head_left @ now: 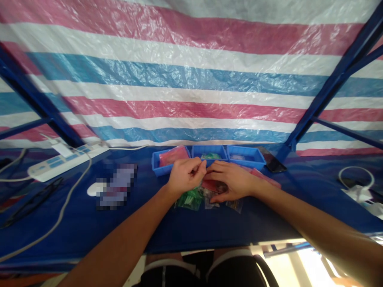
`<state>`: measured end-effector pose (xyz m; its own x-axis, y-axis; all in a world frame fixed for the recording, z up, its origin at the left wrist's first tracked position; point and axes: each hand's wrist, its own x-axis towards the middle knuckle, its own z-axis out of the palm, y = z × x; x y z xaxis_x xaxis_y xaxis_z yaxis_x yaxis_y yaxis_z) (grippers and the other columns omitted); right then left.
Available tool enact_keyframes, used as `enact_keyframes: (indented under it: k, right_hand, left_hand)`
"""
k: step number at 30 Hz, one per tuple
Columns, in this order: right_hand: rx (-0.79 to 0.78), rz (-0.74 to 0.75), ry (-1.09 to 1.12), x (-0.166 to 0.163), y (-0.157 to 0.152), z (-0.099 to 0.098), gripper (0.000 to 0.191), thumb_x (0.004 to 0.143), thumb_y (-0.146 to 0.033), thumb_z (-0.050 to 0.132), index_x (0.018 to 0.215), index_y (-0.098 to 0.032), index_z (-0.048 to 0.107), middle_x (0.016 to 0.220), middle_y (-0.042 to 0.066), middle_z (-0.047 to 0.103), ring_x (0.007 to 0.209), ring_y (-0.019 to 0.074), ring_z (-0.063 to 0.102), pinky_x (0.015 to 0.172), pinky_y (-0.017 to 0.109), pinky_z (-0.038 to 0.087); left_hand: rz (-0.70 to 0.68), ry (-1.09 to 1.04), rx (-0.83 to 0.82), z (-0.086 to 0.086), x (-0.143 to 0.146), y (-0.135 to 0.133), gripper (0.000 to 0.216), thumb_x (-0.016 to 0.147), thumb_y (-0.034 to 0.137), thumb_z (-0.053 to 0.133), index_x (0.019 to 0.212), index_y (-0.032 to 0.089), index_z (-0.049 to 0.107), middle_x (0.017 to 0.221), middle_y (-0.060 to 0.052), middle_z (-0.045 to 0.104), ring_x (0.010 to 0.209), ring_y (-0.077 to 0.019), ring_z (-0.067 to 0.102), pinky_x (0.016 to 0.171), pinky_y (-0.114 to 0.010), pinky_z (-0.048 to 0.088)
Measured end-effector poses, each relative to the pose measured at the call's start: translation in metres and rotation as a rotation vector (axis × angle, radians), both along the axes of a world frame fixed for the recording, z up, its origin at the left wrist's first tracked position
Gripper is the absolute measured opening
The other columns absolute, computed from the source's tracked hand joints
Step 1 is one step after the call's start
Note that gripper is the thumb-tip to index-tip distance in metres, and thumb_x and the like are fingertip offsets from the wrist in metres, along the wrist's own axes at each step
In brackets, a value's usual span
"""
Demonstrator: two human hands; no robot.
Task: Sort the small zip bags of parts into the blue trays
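My left hand (186, 175) hovers over the blue table with thumb and fingers pinched together on something too small to make out. My right hand (231, 181) meets it fingertip to fingertip, fingers curled over a small red packet (213, 186). Beneath the hands lie a bag of green parts (189, 199) and small clear bags (235, 205). Just behind stand three blue trays: the left tray (156, 162) holds a red bag, the middle tray (209, 150) green pieces, the right tray (248, 153) little I can make out.
A white power strip (60, 161) with cables lies at the left, beside a white mouse (95, 188) and black glasses (36, 199). A dark phone (273, 164) lies right of the trays. A white charger and cord (359, 191) sit far right. Striped tarpaulin hangs behind.
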<state>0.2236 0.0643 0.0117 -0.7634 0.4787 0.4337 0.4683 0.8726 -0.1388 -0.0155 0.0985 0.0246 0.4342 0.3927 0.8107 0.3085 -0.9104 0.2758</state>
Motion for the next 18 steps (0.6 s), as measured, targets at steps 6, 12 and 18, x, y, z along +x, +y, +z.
enact_keyframes:
  k: [6, 12, 18]
  right_hand:
    - [-0.067, -0.015, 0.098, -0.003, 0.004, -0.012, 0.026, 0.104, -0.038, 0.071, 0.126, -0.026, 0.077, 0.121, 0.011, 0.078, 0.114, 0.0280, 0.072, 0.102, 0.046, 0.058]
    - [-0.054, -0.086, 0.302, 0.001, -0.007, -0.004, 0.023, 0.108, -0.028, 0.061, 0.124, -0.026, 0.078, 0.123, 0.012, 0.075, 0.112, 0.0272, 0.069, 0.097, 0.045, 0.059]
    - [-0.040, -0.267, 0.460, 0.006, -0.013, -0.003, 0.026, 0.111, -0.035, 0.057, 0.124, -0.028, 0.079, 0.107, 0.010, 0.072, 0.101, 0.0278, 0.069, 0.088, 0.045, 0.060]
  left_hand:
    - [-0.020, 0.020, 0.058, 0.002, 0.001, -0.001, 0.039, 0.106, 0.025, 0.060, 0.069, 0.019, 0.048, 0.056, 0.007, 0.042, 0.050, -0.0073, 0.040, 0.054, -0.027, 0.032]
    - [-0.050, 0.141, 0.121, -0.005, 0.003, 0.004, 0.032, 0.107, 0.026, 0.060, 0.076, 0.019, 0.057, 0.064, 0.004, 0.055, 0.056, -0.0095, 0.049, 0.057, -0.027, 0.037]
    - [-0.125, 0.193, 0.029, -0.002, 0.004, 0.005, 0.024, 0.107, 0.030, 0.060, 0.128, 0.019, 0.066, 0.119, -0.012, 0.074, 0.114, -0.0248, 0.070, 0.100, -0.040, 0.058]
